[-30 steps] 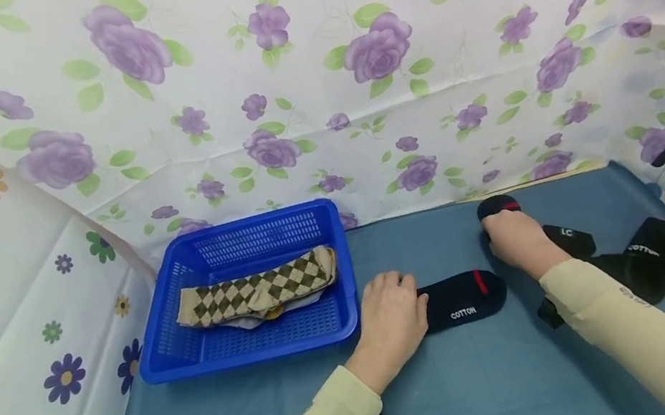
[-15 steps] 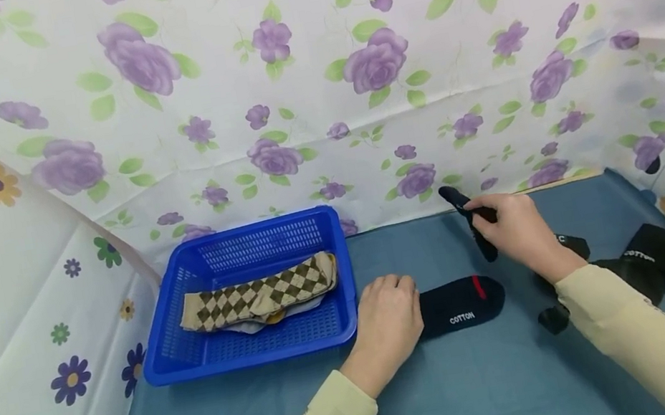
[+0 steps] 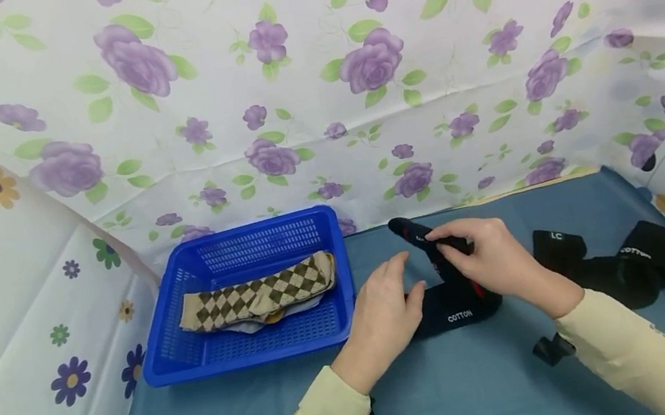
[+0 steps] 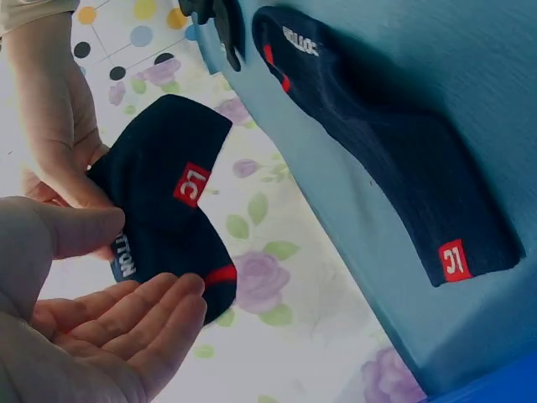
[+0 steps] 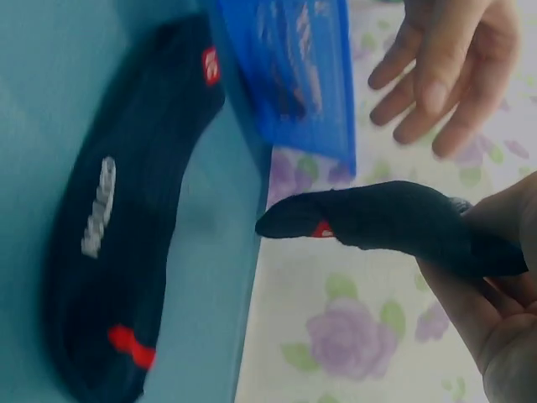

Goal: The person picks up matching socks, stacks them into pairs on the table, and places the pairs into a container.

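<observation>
At the far left a blue perforated plastic basket (image 3: 255, 296) sits on the blue cloth-covered surface (image 3: 466, 389), holding a folded tan-and-brown argyle sock (image 3: 257, 293) on top of something pale. Just right of the basket, the left hand (image 3: 387, 307) hovers with fingers straight and relaxed, palm turned toward the right hand, holding nothing. Below and between the hands, a dark navy sock with a red stripe and white "COTTON" lettering (image 3: 459, 307) lies flat on the surface. The right hand (image 3: 491, 258) pinches a second dark navy sock with a red "LC" patch (image 3: 425, 240), lifted above the flat one. Farther right, a loose heap of more dark socks (image 3: 634, 257) rests on the surface near the patterned wall.
</observation>
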A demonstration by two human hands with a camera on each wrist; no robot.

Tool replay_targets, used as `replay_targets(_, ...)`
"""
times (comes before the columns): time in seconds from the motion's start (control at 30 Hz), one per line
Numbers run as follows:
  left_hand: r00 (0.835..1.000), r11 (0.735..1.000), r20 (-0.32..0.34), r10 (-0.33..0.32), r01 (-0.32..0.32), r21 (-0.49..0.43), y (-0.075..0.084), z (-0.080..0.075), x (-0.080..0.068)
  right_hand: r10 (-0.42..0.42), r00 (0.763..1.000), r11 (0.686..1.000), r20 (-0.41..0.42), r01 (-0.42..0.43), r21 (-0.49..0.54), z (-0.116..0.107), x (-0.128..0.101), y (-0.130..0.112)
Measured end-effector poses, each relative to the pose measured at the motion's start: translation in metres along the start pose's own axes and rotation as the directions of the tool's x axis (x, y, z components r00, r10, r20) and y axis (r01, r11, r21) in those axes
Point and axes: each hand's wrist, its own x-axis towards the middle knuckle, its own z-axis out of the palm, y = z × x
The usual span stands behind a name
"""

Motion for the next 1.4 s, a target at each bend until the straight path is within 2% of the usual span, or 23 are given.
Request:
replay_targets(0.17,0.997,0.997,0.067,0.034,-0.03,-0.068,0.006,0.0,-0.004,0.067,0.998,0.993,0.015,-0.068,0.098,0.007,-0.003,-0.014)
replay_targets(0.27,0.995,0.993,0.062,0.077,-0.071,-0.093,0.007,0.001,-0.004,0.111,0.992,0.98,0.053,-0.118,0.159,0.01,-0.005,-0.022)
replay_targets(0.37,0.995,0.99,0.042,0.09,-0.085,-0.111,0.006,0.002,-0.003,0.122,0.987,0.97,0.106,-0.141,0.198,0.011,-0.006,-0.03)
replay_targets(0.53,0.997,0.987,0.005,0.073,-0.072,-0.141,0.003,0.0,-0.002,0.073,0.979,0.958,0.188,-0.121,0.26,0.009,-0.008,-0.038)
replay_targets(0.7,0.997,0.98,0.01,0.073,-0.07,-0.187,0.001,-0.007,-0.001,0.003,0.971,0.956,0.239,-0.074,0.286,0.004,-0.01,-0.037)
replay_targets(0.83,0.997,0.983,0.026,0.067,-0.061,-0.171,-0.002,-0.015,0.0,0.004,0.954,0.961,0.298,-0.086,0.261,0.002,-0.009,-0.03)
replay_targets(0.9,0.997,0.983,0.035,0.07,-0.063,-0.171,-0.005,-0.019,0.001,0.011,0.95,0.974,0.313,-0.08,0.211,0.002,-0.008,-0.025)
replay_targets(0.97,0.996,0.981,0.046,0.079,-0.069,-0.181,-0.007,-0.024,0.002,0.005,0.951,0.989,0.309,-0.05,0.138,0.003,-0.007,-0.022)
replay_targets(1.07,0.991,0.974,0.076,0.109,-0.091,-0.206,-0.01,-0.031,0.004,-0.047,0.956,0.997,0.288,0.027,0.072,0.003,-0.006,-0.019)
replay_targets(1.27,0.969,0.965,0.166,0.185,-0.148,-0.215,-0.015,-0.042,0.007,-0.148,0.949,0.987,0.277,0.126,0.096,0.003,0.001,-0.02)
replay_targets(1.4,0.951,0.964,0.213,0.225,-0.185,-0.191,-0.017,-0.045,0.009,-0.161,0.942,0.986,0.295,0.136,0.101,0.003,0.002,-0.021)
